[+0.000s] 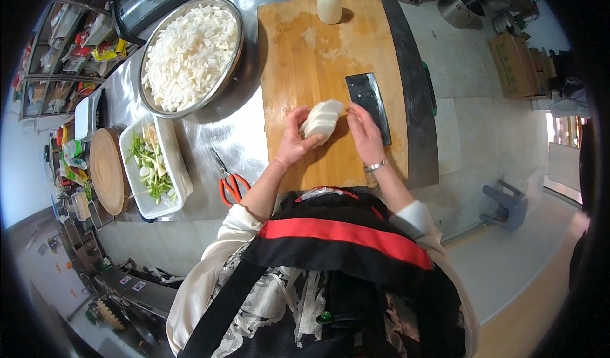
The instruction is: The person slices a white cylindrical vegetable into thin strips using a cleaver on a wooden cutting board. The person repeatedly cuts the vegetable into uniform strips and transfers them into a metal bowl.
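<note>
A stack of white radish slices (pixel 320 121), fanned out unevenly, is gripped in my left hand (pixel 296 141) over the wooden cutting board (pixel 305 62). Just to its right, my right hand (pixel 366 131) has its fingers apart and holds nothing. Its fingertips are close to the slices and beside the cleaver (pixel 369 101). The dark blade lies flat on the board, while its wooden handle (pixel 371 180) is partly hidden under my right wrist. At the board's far edge stands a peeled piece of white radish (pixel 329 6).
Left of the board, a large steel bowl (pixel 238 48) holds chopped white radish (pixel 190 58). A white plastic tub (pixel 183 167) contains green trimmings (pixel 155 172). Red-handled scissors (pixel 232 186) lie on the steel table (pixel 200 143). A round wooden block (pixel 107 170) rests farther left.
</note>
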A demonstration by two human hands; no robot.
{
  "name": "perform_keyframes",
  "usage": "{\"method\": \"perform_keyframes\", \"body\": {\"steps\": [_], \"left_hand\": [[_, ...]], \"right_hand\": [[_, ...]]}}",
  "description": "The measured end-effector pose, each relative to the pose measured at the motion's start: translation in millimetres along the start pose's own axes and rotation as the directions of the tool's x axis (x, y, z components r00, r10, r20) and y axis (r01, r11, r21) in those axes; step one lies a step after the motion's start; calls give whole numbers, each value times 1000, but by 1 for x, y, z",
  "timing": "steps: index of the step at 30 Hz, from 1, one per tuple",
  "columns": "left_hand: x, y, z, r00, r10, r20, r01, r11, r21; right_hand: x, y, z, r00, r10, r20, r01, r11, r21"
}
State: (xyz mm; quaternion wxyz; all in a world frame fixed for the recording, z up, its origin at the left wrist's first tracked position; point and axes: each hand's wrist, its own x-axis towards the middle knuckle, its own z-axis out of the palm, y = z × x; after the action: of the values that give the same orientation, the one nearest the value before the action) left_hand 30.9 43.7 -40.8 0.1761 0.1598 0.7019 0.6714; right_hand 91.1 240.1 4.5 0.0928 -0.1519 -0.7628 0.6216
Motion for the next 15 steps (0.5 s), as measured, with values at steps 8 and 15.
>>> {"method": "perform_keyframes", "body": {"steps": [8, 15], "left_hand": [[21, 18, 1, 988, 156, -1, -152, 965, 214], [27, 1, 17, 988, 85, -126, -107, 978, -178]], "right_hand": [[14, -25, 65, 975, -218, -35, 218, 976, 10], [31, -2, 67, 959, -263, -102, 260, 965, -37]]}}
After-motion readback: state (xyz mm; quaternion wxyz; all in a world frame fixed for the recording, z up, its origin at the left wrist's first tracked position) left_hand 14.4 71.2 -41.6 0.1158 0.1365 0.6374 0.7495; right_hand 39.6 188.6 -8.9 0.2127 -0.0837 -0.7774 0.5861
